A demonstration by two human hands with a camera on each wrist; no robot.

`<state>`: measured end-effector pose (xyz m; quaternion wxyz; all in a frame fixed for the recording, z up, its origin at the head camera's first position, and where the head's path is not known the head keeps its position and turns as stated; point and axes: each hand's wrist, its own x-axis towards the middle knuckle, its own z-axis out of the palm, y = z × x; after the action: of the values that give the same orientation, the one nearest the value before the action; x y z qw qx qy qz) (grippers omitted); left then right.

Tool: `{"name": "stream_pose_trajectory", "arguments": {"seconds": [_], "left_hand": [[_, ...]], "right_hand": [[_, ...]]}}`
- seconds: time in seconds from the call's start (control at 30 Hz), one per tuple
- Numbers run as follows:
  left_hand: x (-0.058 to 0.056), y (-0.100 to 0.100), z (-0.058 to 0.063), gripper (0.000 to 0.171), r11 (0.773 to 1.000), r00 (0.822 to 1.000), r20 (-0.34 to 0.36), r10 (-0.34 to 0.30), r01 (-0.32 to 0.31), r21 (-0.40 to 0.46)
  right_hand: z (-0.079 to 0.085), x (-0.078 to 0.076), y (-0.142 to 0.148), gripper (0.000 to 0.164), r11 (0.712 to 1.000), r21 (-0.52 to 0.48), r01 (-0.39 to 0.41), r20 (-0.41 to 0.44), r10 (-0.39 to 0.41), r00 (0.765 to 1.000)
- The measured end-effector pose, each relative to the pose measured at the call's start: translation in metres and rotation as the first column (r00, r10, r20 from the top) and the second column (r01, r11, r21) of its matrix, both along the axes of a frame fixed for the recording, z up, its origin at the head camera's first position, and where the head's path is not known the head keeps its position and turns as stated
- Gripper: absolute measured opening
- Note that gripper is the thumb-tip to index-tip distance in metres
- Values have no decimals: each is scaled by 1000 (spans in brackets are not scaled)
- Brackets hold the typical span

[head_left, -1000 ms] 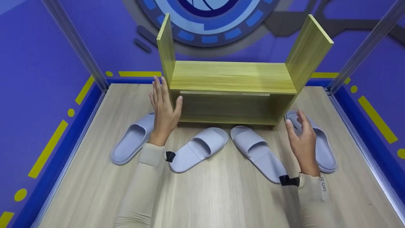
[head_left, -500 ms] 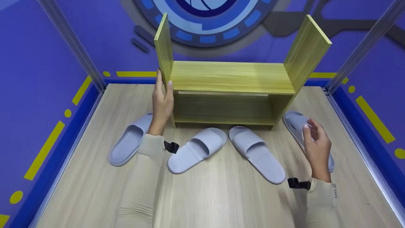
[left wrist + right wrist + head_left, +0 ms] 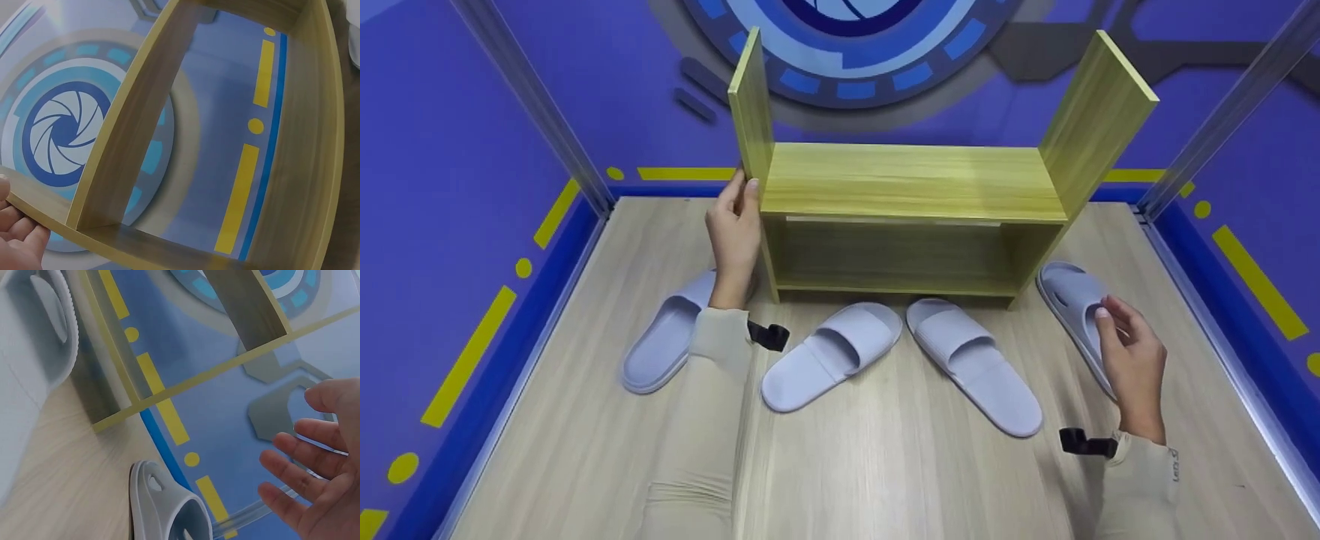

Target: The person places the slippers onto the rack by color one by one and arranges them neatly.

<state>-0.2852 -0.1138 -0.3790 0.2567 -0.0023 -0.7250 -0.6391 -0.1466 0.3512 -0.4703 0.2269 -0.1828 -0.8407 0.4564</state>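
Moving farther right than before, the bare right hand is keeping its fingers apart and empty near a long, pale-grey, smooth slipper, while the bare left hand is pinching the left side of the boxy yellow wooden shelf standing on the pale wood-look surface, maybe holding it steady

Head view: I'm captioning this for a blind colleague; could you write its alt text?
A person's left hand grips the left side panel of a wood-grain two-tier shelf. Their right hand, holding nothing, hovers by the rightmost of four gray slide slippers lying on a wood-grain surface.
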Motion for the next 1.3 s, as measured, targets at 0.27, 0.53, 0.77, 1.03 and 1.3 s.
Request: {"name": "stream_pose_trajectory", "arguments": {"seconds": [0.27,0.53,0.77,1.03,1.3], "left_hand": [[-5,0,1,38,997,997,25,70,-69,-29],[-8,0,7,39,993,998,54,16,-9,-121],[-8,-3,3,41,992,999,35,-20,24,-120],[-12,-6,-5,45,996,998,32,-53,56,-73],[-11,-4,-8,41,995,1000,1,-1,1,-99]], "right_hand": [[-6,-1,4,41,999,19,-29,50,28,998],[-7,-4,7,41,999,14,-47,37,47,998],[-13,-5,8,40,996,32,-79,13,79,997],[-21,-3,5,39,994,28,-106,6,106,994],[-32,0,2,42,988,30,-153,25,152,988]]}}
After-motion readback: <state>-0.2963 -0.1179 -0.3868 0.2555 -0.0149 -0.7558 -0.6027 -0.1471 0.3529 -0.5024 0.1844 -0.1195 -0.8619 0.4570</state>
